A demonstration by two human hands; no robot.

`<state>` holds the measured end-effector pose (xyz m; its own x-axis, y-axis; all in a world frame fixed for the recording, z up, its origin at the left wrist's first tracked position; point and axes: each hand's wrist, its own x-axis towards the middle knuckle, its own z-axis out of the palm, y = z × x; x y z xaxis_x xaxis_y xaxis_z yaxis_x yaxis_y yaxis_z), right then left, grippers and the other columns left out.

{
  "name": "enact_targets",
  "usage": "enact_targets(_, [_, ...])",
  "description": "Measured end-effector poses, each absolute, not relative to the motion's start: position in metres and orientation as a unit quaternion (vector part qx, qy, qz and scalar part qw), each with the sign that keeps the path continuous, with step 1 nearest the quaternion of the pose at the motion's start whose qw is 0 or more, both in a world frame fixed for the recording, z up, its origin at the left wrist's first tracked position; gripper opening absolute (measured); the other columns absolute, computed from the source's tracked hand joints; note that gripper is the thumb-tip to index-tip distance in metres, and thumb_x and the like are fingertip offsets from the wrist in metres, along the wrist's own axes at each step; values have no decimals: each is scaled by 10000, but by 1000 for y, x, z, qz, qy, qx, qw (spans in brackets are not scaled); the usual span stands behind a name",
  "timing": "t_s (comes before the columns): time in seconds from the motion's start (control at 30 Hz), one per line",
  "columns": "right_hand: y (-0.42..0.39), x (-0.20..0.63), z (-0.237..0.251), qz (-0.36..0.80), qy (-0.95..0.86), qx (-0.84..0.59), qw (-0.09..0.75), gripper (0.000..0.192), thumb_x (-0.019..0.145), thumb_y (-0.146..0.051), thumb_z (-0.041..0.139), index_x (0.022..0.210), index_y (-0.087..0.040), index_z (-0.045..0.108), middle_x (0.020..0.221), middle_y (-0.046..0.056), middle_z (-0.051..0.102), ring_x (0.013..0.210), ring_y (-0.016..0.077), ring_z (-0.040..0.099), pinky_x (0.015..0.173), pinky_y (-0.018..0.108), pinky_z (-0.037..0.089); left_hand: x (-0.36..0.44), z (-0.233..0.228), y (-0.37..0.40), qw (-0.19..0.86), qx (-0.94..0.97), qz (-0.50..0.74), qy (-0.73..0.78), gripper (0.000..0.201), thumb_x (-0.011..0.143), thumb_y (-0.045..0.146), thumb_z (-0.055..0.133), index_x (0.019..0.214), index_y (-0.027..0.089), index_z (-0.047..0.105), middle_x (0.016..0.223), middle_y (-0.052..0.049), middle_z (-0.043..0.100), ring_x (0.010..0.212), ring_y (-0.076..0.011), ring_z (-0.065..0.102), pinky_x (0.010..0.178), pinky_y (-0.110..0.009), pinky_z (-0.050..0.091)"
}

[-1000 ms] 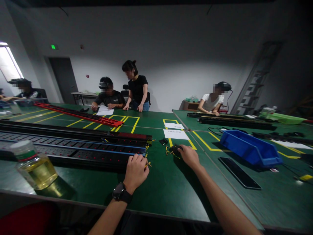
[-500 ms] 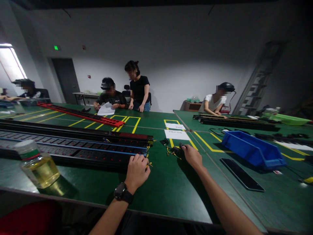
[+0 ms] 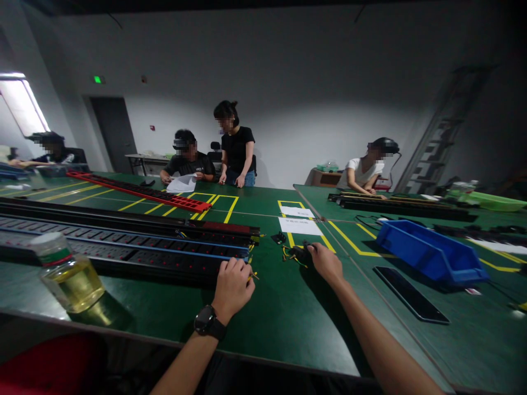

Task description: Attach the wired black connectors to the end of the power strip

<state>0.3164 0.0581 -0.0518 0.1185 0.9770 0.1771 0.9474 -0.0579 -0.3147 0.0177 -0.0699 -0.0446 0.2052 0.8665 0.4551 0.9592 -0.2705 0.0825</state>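
My left hand, with a dark watch on its wrist, is closed over the near right end of a long black strip dotted with red. Short yellow wire ends stick out beside its fingers. To the right, my right hand pinches a small black part low over the green table. Yellow and green wires trail from that part; its far side shows, while the gripped side is hidden by my fingers. A little black piece lies just beyond it.
A bottle of yellow liquid stands at the left. On the right are a blue bin and a dark phone or tablet. White papers lie ahead, and a red rack farther left. Several people sit or stand across the table.
The whole view has shifted slightly. Both hands keep nearly the same place and grip. Across the table, the seated person's paper has tilted a little.
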Motion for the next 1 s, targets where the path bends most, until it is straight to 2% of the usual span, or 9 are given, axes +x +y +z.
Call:
enact_targets(0.57, [60, 317, -53, 50, -664, -725, 174, 432, 1076, -416, 363, 1314, -235, 673, 1233, 113, 738, 1057, 270, 708, 798, 329, 500, 18, -45, -70, 107, -770, -211, -593, 77, 891, 214, 615, 920, 209, 686, 999, -66, 687, 995, -262, 564, 879, -445, 407])
enact_targets(1.0, [61, 318, -55, 41, -666, -725, 172, 437, 1077, -438, 355, 1342, -275, 662, 1264, 90, 733, 1071, 250, 713, 800, 314, 517, 17, -45, -70, 105, -771, -216, -590, 75, 895, 208, 612, 921, 212, 683, 996, -66, 678, 991, -258, 562, 879, -434, 404])
